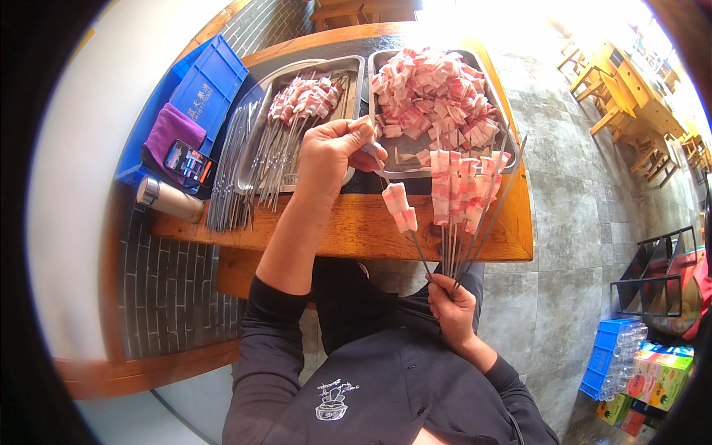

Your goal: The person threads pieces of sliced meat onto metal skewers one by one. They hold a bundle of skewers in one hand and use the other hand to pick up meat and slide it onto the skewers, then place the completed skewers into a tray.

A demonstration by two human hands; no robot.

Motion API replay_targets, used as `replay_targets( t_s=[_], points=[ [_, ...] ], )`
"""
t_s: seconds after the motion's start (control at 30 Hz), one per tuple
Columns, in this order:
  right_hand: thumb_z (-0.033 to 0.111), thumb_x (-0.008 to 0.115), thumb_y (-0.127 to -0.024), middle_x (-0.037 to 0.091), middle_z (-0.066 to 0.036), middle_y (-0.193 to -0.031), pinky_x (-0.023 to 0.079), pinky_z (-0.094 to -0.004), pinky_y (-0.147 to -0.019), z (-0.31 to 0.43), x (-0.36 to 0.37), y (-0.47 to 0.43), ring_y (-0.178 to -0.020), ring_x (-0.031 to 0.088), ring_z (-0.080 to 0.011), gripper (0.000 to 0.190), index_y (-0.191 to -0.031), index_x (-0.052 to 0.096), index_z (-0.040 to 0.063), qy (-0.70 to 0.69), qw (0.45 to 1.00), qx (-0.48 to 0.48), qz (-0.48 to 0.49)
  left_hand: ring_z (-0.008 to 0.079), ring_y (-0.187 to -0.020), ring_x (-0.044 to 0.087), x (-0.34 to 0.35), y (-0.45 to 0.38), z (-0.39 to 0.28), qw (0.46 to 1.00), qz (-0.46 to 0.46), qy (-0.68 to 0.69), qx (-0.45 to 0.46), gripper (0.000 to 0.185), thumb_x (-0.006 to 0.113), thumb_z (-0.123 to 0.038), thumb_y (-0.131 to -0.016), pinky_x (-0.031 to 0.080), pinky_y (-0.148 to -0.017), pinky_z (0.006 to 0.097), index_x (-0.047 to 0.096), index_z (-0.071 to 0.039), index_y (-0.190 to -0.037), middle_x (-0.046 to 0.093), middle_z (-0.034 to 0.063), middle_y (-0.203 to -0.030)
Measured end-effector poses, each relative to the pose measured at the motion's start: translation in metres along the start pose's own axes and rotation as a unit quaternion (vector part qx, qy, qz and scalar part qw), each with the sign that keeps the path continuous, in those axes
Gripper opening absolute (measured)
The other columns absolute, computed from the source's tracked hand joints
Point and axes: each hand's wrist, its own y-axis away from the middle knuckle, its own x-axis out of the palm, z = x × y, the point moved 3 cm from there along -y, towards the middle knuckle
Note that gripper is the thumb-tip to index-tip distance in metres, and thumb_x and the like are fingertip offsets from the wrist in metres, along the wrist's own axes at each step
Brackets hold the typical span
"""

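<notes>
My right hand (pixel 453 311) grips a fan of metal skewers (pixel 450 250) by their lower ends; several carry flat rows of raw meat pieces (pixel 467 186) near the table's front edge. One skewer leans left with a few meat pieces (pixel 399 207) on it. At its upper end my left hand (pixel 339 147) pinches a single piece of meat (pixel 362 128). Beyond, a metal tray (pixel 434 174) holds a large heap of cut raw meat (pixel 431 94). A second metal tray (pixel 360 78) at the left holds loaded meat skewers (pixel 306 100).
Bare metal skewers (pixel 231 178) lie left of the trays. Beside them are a blue plastic crate (pixel 214 78), a purple cloth (pixel 175 130), a phone (pixel 189 161) and a steel-capped bottle (pixel 169 199). The wooden table's edge (pixel 356 242) runs before me. Wooden stools (pixel 612 111) stand farther right.
</notes>
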Motion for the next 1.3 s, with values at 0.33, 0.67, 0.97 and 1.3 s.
replay_targets(
  t_s=[0.33, 0.67, 0.97, 1.3],
  points=[
    [0.005, 0.063, -0.097, 0.058, 0.003, -0.073, 0.038, -0.0192, -0.05, -0.006, -0.002, -0.002, -0.057, 0.047, -0.003, 0.02, -0.115, 0.069, 0.002, -0.004, 1.0, -0.006, -0.005, 0.0168, -0.062, 0.07, 0.003, 0.002, -0.001, 0.999, 0.024, -0.044, 0.012, 0.024, 0.068, -0.021, -0.095, 0.056, -0.058, 0.0261, 0.069, 0.002, -0.089, 0.072, 0.013, -0.075],
    [0.007, 0.066, -0.096, 0.058, 0.003, -0.072, 0.038, -0.0197, -0.05, -0.004, -0.001, -0.001, -0.056, 0.047, -0.0031, 0.017, -0.112, 0.07, 0.002, 0.003, 1.0, -0.007, -0.019, 0.016, -0.065, 0.07, 0.001, 0.001, 0.013, 0.998, 0.038, -0.047, -0.003, 0.024, 0.069, -0.022, -0.095, 0.057, -0.059, 0.0259, 0.07, 0.001, -0.09, 0.073, 0.0116, -0.077],
    [0.006, 0.065, -0.096, 0.057, 0.004, -0.072, 0.037, -0.0196, -0.05, -0.001, -0.002, -0.002, -0.057, 0.047, -0.003, 0.018, -0.113, 0.069, 0.001, -0.004, 1.0, -0.001, -0.027, 0.0212, -0.07, 0.072, 0.007, 0.002, 0.018, 0.999, 0.025, 0.03, 0.004, 0.024, 0.064, -0.022, -0.097, 0.058, -0.062, 0.0274, 0.069, 0.002, -0.099, 0.074, 0.0167, -0.088],
    [0.004, 0.064, -0.097, 0.058, 0.003, -0.075, 0.038, -0.0196, -0.051, -0.004, -0.003, -0.003, -0.058, 0.047, -0.0033, 0.019, -0.115, 0.068, 0.001, 0.007, 1.0, -0.013, -0.018, 0.019, -0.066, 0.071, 0.004, 0.005, 0.01, 0.999, -0.008, 0.039, 0.023, 0.021, 0.059, -0.017, -0.098, 0.056, -0.058, 0.0267, 0.069, 0.0, -0.09, 0.071, 0.011, -0.079]
  ],
)
